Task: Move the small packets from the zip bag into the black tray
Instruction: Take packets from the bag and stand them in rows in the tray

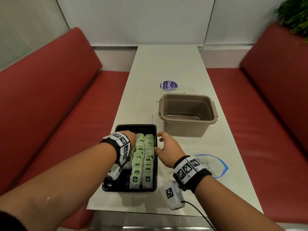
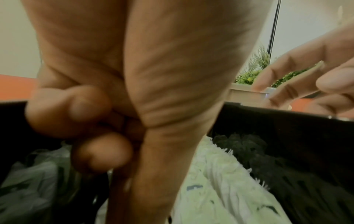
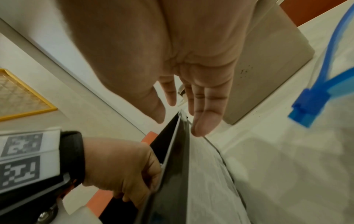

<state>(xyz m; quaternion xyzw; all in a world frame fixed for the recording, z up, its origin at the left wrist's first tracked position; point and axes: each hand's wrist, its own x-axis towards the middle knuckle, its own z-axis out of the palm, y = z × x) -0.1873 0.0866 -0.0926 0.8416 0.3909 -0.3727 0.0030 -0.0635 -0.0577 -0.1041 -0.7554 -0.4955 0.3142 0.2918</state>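
The black tray (image 1: 138,126) lies near the front left of the table and holds rows of green and white packets (image 1: 143,157). My left hand (image 1: 130,136) is down inside the tray at the left of the rows. In the left wrist view its fingers (image 2: 86,109) are curled to the palm with nothing seen in them, beside the packets (image 2: 210,189). My right hand (image 1: 160,142) is at the tray's right rim (image 3: 172,151), its fingers (image 3: 206,121) straight, one tip touching the rim. The clear zip bag (image 1: 215,165) with a blue zipper lies flat by my right wrist.
A tan plastic bin (image 1: 186,124) stands just behind and to the right of the tray, with nothing seen in it. A purple round sticker (image 1: 168,85) lies farther back. Red bench seats run along both sides of the narrow white table.
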